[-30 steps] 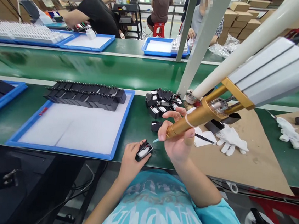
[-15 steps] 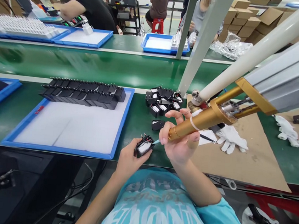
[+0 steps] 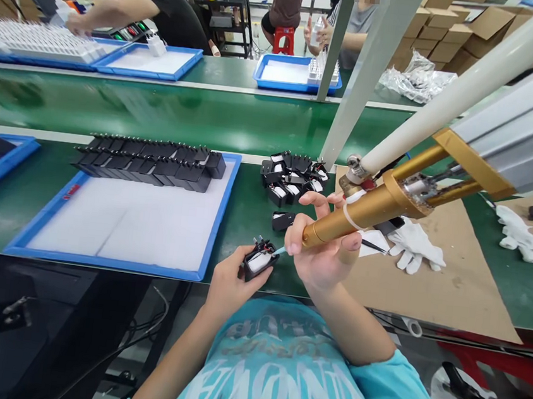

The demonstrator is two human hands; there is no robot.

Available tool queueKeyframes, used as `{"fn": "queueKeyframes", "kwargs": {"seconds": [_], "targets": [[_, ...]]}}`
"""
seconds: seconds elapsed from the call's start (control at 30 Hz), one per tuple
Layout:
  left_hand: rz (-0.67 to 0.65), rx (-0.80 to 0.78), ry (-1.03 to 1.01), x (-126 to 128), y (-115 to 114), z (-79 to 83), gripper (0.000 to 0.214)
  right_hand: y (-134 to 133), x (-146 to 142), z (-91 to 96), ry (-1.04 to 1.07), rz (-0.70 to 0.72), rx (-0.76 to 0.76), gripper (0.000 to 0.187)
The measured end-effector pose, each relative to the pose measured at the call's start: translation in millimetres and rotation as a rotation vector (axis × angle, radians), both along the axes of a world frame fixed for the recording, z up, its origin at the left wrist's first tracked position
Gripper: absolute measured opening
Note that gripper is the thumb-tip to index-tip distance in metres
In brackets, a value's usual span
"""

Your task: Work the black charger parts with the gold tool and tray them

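My left hand [image 3: 231,283] grips an open black plug adapter housing [image 3: 260,259] at the table's front edge. Metal pins stick up from its far end, and a white block and thin wires show inside. In my right hand [image 3: 322,256] is a gold dispensing gun [image 3: 335,226], its fingers wrapped round the lower barrel. The gun's thin pale-blue nozzle [image 3: 281,250] points down-left, its tip at the housing's right side. Whether anything comes out of the tip is too small to tell. Just behind my right hand lies another black housing [image 3: 282,221].
Several open black housings [image 3: 292,177] are heaped behind. A blue-rimmed tray [image 3: 217,220] at left holds rows of closed black adapters [image 3: 156,165]. White gloves [image 3: 416,247] and tweezers [image 3: 376,245] lie on cardboard [image 3: 465,303]. A white pole [image 3: 450,85] slants overhead; co-workers sit across.
My hands, the housing and the gun have kept nearly the same position. The view has shifted slightly. Across the bench, one co-worker's arm has reached left, and another lifts a white object.
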State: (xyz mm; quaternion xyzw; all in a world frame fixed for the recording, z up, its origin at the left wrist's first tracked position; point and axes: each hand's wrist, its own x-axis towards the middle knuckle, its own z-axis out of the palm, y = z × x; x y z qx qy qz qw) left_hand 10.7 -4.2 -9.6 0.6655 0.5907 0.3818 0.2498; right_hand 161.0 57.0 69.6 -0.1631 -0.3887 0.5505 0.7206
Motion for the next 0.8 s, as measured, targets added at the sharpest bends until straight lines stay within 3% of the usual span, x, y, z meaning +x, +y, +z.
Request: {"fn": "queueKeyframes", "kwargs": {"seconds": [0.17, 0.33, 0.57, 0.8], "targets": [[0.020, -0.063, 0.002, 5.3, 5.3, -4.6, 0.031, -0.8, -4.5, 1.0, 0.028, 0.031, 0.020, 0.044], [0.003, -0.084, -0.042, 16.6, 10.5, 0.9, 0.028, -0.5, -13.2, 1.7, 0.014, 0.043, 0.003, 0.047], [-0.003, 0.031, -0.079, 22.1, 15.3, 6.9, 0.025, -0.2, -16.7, 2.4, 0.029, 0.073, 0.034, 0.038], [-0.030, 0.096, 0.009, 18.7, 16.7, 4.0, 0.024, -0.5, -16.0, 1.0, 0.027, 0.061, 0.031, 0.045]]}}
